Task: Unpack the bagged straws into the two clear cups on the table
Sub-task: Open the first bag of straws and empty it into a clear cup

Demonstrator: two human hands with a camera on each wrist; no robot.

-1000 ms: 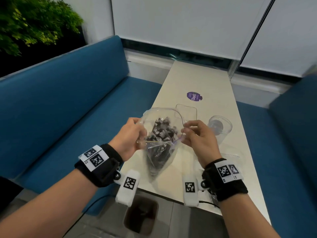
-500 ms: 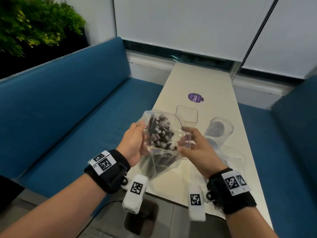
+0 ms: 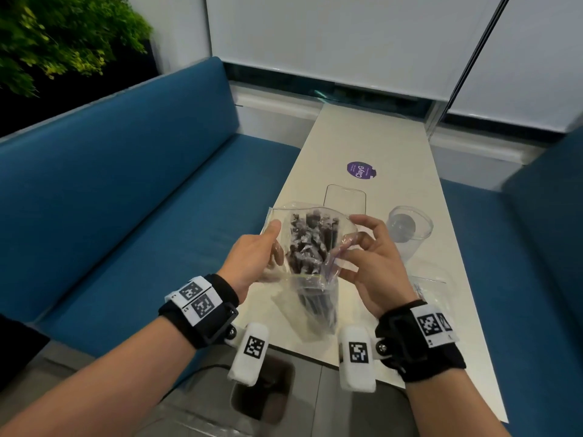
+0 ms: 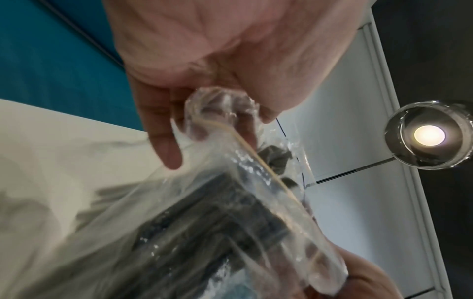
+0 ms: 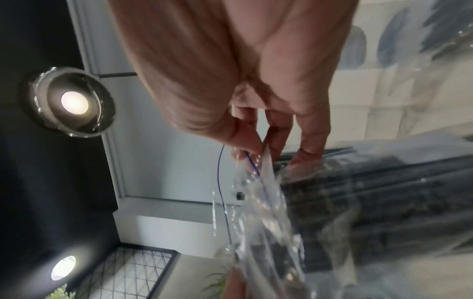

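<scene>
Two hands hold one clear bag (image 3: pixel 307 275) of dark straws (image 3: pixel 310 244) upright over the near end of the table (image 3: pixel 381 143). My left hand (image 3: pixel 252 260) has its grip clamped on the bag's left edge, thumb outside, fingers within. My right hand (image 3: pixel 372 263) pinches the right edge of the open mouth. Beyond my grip stand a square clear cup (image 3: pixel 345 198) and, to its right, a round clear cup (image 3: pixel 408 230).

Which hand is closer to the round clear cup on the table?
Right. The right hand grips the straw bag just beside the round clear cup, not touching it. The left hand grips the bag's far side, farther away.
</scene>
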